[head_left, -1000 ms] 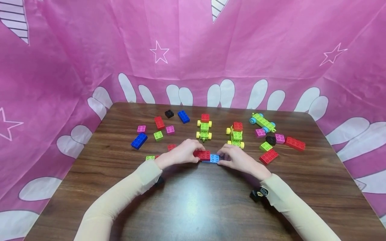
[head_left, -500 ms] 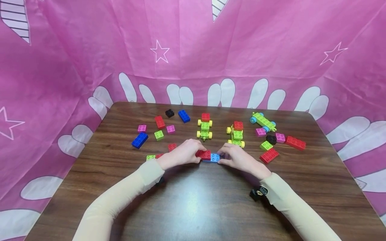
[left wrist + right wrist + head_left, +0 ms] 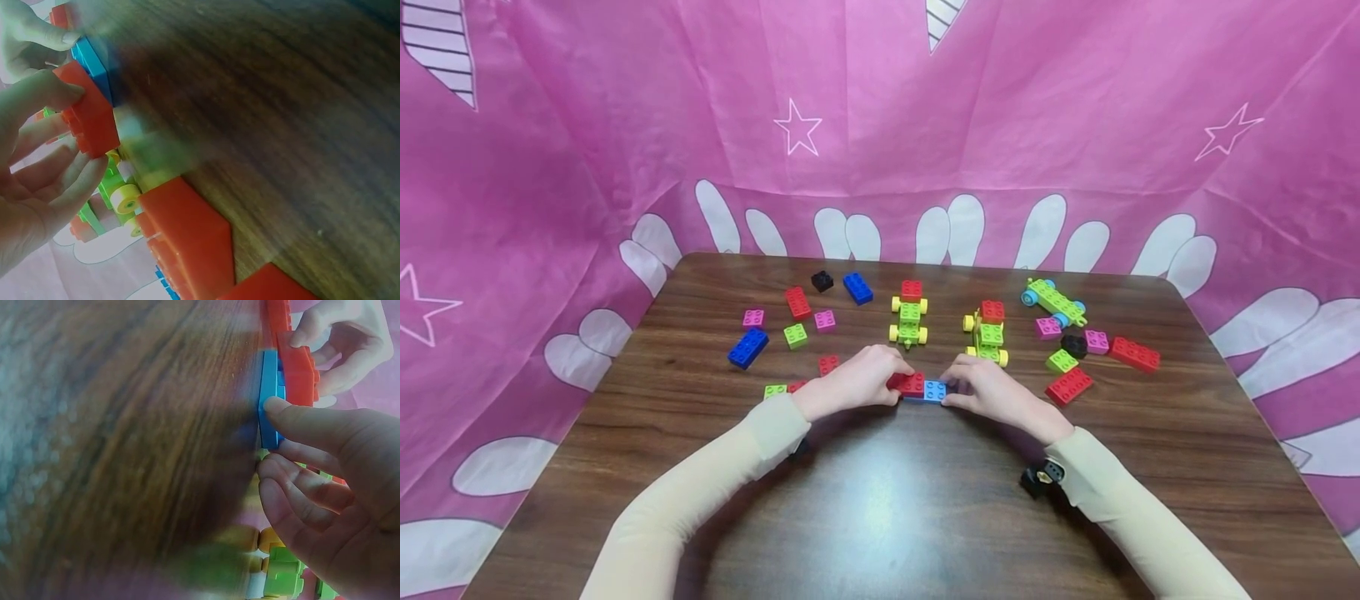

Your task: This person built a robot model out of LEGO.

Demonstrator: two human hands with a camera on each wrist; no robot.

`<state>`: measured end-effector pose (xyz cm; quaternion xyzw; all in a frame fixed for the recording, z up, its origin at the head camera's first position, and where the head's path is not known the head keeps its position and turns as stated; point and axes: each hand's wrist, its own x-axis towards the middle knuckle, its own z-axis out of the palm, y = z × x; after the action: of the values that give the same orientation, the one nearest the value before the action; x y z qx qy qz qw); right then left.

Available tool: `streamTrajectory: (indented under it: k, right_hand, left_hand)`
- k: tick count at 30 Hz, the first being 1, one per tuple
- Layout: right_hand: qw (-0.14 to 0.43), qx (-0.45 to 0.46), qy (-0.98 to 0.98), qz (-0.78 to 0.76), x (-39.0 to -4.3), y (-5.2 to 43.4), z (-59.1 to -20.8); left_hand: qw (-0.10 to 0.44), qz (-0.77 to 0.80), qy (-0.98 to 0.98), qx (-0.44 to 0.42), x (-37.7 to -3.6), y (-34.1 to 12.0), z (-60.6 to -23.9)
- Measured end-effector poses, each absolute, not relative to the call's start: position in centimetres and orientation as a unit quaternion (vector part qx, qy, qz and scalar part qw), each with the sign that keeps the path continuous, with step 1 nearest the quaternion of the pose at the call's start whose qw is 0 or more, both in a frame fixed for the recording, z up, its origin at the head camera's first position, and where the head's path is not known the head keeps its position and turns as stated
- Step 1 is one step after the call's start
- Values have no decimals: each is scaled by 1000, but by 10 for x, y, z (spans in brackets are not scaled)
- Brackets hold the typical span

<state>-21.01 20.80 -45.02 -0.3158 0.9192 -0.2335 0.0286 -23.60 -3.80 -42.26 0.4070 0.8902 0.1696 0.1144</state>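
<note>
Practically nothing's moved vs. 1 s ago; the head view is only a hair off, hands & bricks as they were. Far L on the table, dark wood-grain w/ a glossy sheen: a royal-blue rect. brick, shiny plastic, round studs up, w/ a sq. pink brick just beyond. Next, a lime brick, also sq., then a black brick & a second blue brick near the far edge. L hand, in a smooth cream sleeve, pinches the held red brick b/w thumb & fingers. That brick sits studs-up on the L part of the light-blue brick, mid-table; can't tell if it's fully seated. Beyond: a lime car w/ round yellow wheels & a red block at its far end. R hand pinches the light-blue brick's R end, thumb on its flat side, other fingers curled. Past it, another yellow-wheeled car w/ lime & red blocks. Farther R: a long lime chassis, blue wheels; below it a loose cluster of pink, black, lime & red bricks, outermost a long red brick.
</note>
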Motion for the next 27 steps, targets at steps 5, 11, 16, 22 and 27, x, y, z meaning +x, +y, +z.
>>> streamTrajectory:
  k: [5,11,16,22,27]
  right_hand:
    - [34,-313,920,-231,-211,207,-451]
    - [36,-314,920,-232,-212,208,-449]
    - [38,-311,922,-227,-213,209,-448]
    - [31,-304,926,-222,-212,209,-447]
    - [44,-296,929,-218,-210,206,-447]
  left_hand:
    - [115,160,887,417,-237,-37,-421]
    - [111,140,885,429,-237,-36,-420]
    - [106,128,884,437,-235,-34,-418]
    - [90,121,892,427,-232,-32,-418]
    - [88,121,897,416,-230,-32,-421]
